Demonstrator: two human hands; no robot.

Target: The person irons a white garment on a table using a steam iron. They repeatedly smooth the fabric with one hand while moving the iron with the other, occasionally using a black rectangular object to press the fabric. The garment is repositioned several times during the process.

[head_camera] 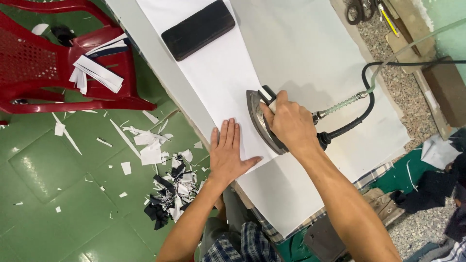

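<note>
My right hand (290, 123) grips the handle of a steam iron (260, 116) that rests flat on a long strip of white fabric (213, 73) on the ironing table (310, 53). My left hand (227, 154) lies flat with fingers spread on the near end of the strip, just left of the iron. A black cable and a clear hose (361, 94) run from the iron's back toward the right.
A black rectangular pad (198, 29) lies on the strip farther up. A red plastic chair (53, 58) holding white and dark strips stands at the left. Fabric scraps (162, 184) litter the green floor. Scissors (357, 9) lie at the top right.
</note>
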